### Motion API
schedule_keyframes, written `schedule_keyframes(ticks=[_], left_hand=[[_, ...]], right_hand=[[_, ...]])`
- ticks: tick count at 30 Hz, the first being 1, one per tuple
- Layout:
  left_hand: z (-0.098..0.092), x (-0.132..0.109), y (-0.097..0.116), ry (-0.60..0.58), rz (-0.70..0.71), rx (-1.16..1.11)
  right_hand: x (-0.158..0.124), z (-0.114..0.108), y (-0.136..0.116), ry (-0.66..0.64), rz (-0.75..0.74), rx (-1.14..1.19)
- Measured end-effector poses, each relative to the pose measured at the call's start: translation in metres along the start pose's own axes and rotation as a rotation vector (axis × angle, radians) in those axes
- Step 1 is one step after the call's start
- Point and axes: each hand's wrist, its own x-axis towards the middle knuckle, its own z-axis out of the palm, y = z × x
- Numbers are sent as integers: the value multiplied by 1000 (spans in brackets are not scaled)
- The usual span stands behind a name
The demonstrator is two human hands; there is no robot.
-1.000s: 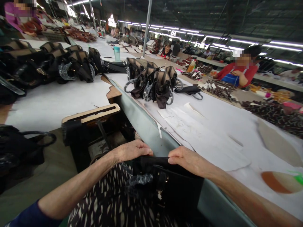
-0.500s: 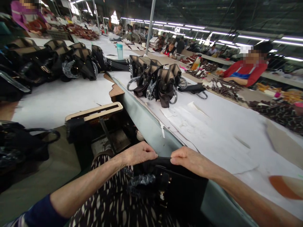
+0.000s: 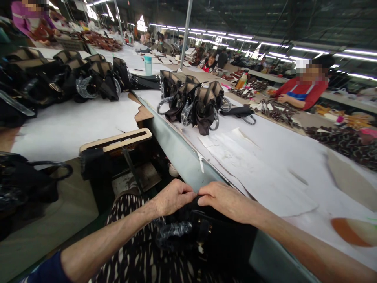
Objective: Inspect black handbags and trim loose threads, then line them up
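Observation:
A black handbag (image 3: 226, 239) rests against my lap at the table's near edge. It has gold-coloured metal fittings, and its handle (image 3: 176, 232) is wrapped in clear plastic. My left hand (image 3: 176, 195) pinches the bag's top edge between thumb and fingers. Right beside it, my right hand (image 3: 222, 198) grips the same edge, the fingertips of both hands almost meeting. The bag's lower part fades into dark shadow, and my hands hide the piece of edge between the fingers.
Several black handbags (image 3: 203, 108) stand on the white-covered table (image 3: 265, 169), and more handbags (image 3: 100, 74) crowd the left. A beige-topped stand (image 3: 118, 140) is at my left. Across the table sits a person in red (image 3: 312, 92). A blue bottle (image 3: 147, 65) stands farther back.
My right hand has slid left along the bag's top edge, closing the gap to my left hand. The left hand has hardly moved and keeps its pinch.

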Motion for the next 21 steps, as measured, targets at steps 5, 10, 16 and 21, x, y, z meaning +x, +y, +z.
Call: schedule_keyframes(ticks=[5, 10, 16, 21], left_hand=[[-5, -3, 1, -30, -24, -69], [-26, -11, -3, -91, -114, -354], [-32, -23, -11, -45, -213, -311], [-24, -21, -12, -18, -206, -285]], right_hand=[[10, 6, 0, -39, 54, 93], [10, 4, -2, -31, 38, 96], [11, 4, -3, -44, 48, 101], [12, 4, -6, -58, 67, 103]])
